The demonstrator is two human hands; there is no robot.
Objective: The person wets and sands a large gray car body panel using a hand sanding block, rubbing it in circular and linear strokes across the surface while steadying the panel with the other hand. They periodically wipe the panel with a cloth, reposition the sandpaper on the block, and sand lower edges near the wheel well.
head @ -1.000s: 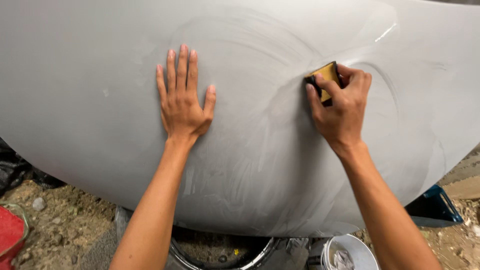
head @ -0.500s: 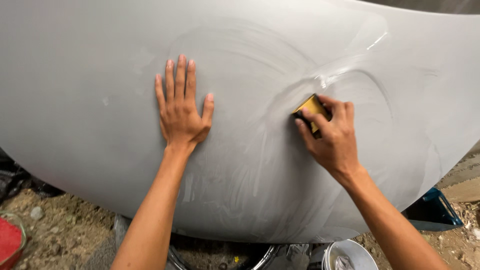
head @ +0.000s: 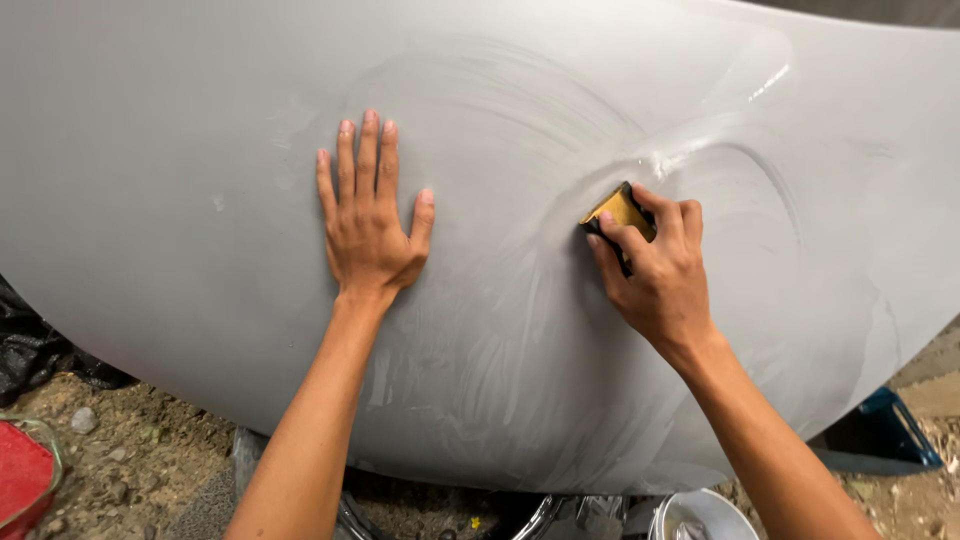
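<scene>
A large curved grey panel [head: 180, 110] fills most of the head view, its surface wet and streaked with curved wipe marks. My left hand [head: 368, 220] lies flat on it with fingers spread, left of centre. My right hand [head: 655, 270] presses a small yellow sanding block [head: 618, 212] with a dark underside against the panel, just right of centre. Only the block's upper corner shows past my fingers.
Dirt ground with small stones lies below the panel's lower edge. A red container [head: 25, 480] sits at bottom left, a white bucket [head: 705, 515] at bottom centre-right, a dark blue crate [head: 880, 435] at the right, black plastic [head: 30, 350] at the left.
My right hand has slid the sanding block leftward and slightly down across the panel, leaving a fresh wet arc. My left hand has stayed flat in place.
</scene>
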